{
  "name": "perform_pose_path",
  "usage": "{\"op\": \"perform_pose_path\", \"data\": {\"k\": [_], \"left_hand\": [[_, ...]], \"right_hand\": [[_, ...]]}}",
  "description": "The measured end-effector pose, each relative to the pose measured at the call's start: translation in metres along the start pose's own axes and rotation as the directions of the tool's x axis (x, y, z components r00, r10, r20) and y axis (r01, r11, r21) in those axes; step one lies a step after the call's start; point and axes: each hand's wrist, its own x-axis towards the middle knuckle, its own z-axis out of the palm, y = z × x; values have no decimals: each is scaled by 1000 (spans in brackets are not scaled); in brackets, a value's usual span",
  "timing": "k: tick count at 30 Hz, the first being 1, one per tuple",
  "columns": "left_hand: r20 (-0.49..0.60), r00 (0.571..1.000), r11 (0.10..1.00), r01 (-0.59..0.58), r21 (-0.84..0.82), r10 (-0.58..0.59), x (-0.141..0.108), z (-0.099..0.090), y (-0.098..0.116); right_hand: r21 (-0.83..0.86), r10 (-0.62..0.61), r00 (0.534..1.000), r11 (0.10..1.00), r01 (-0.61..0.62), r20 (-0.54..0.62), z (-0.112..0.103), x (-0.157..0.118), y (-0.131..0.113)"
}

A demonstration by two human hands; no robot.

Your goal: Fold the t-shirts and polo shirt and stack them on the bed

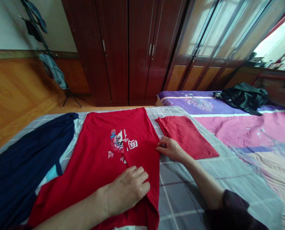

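A red T-shirt (101,163) with a printed design on its front lies spread over the grey checked cloth. Fingers curled, my left hand (129,188) is closed on the lower part of the shirt, where the fabric creases. My right hand (171,149) pinches the shirt's right edge, beside the print. Just beyond the right hand lies a folded red garment (190,135), apart from the shirt. On the left a dark navy garment (29,159) is laid out, with a white and light-blue piece (51,175) showing beside the shirt.
The grey checked cloth (180,198) covers the surface under the clothes. To the right is a bed with a purple and pink cover (238,127), a dark green garment (245,95) heaped on it. Dark red wardrobes (142,54) stand behind. A clothes stand (46,48) is at back left.
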Motion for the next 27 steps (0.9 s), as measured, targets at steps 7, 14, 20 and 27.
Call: {"op": "perform_pose_path", "data": {"k": [7, 14, 20, 27], "left_hand": [[-250, 962, 993, -114, -20, 106, 16, 23, 17], [-271, 949, 987, -163, 11, 160, 26, 41, 31], [-235, 947, 954, -259, -153, 219, 29, 45, 30], [-216, 924, 919, -354, -175, 315, 32, 63, 32]], "right_hand": [[191, 36, 993, 980, -57, 113, -6, -1, 4], [-127, -73, 993, 988, 85, 96, -16, -1, 2], [-285, -124, 989, 954, 95, -85, -9, -5, -6], [-474, -471, 874, 746, 468, 123, 35, -31, -42]]}}
